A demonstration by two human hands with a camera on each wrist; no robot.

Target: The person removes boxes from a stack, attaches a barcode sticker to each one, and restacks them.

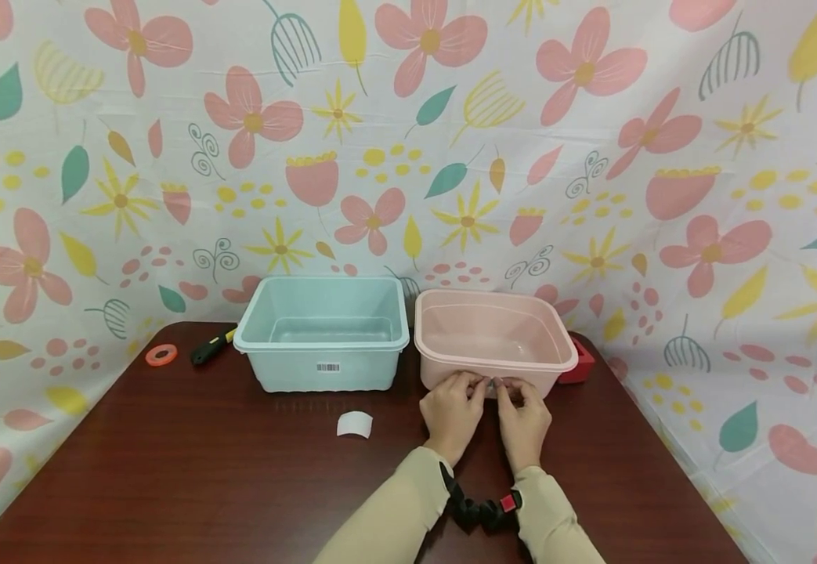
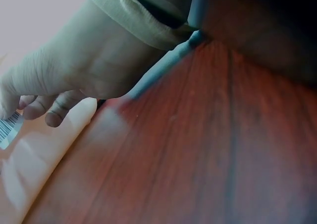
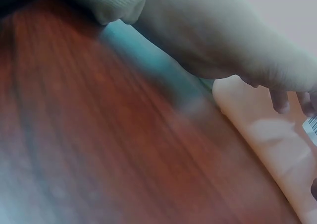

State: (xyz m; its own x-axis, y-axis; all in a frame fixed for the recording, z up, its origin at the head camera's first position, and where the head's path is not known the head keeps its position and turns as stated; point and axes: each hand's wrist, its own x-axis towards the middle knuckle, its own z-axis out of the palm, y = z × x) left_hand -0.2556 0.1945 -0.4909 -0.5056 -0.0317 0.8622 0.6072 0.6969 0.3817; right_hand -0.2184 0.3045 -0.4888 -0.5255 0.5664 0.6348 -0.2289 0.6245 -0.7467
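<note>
At the front wall of the pink bin (image 1: 496, 365), my left hand (image 1: 453, 411) and right hand (image 1: 523, 423) meet at their fingertips. Between them is a small white barcode sticker (image 2: 9, 130), mostly covered by the fingers in the head view. Each hand pinches at one side of it, thumb and forefinger close together. The right wrist view shows the sticker (image 3: 311, 130) against the pink wall, beside the right fingertips; whether it is fully stuck down cannot be told.
Left of the pink bin stands a light blue bin (image 1: 323, 368) bearing a barcode label (image 1: 328, 367). A curved white paper piece (image 1: 355, 424) lies in front. An orange tape roll (image 1: 161, 355) and a black-and-yellow cutter (image 1: 212, 345) lie far left; a red object (image 1: 577, 363) stands behind the pink bin.
</note>
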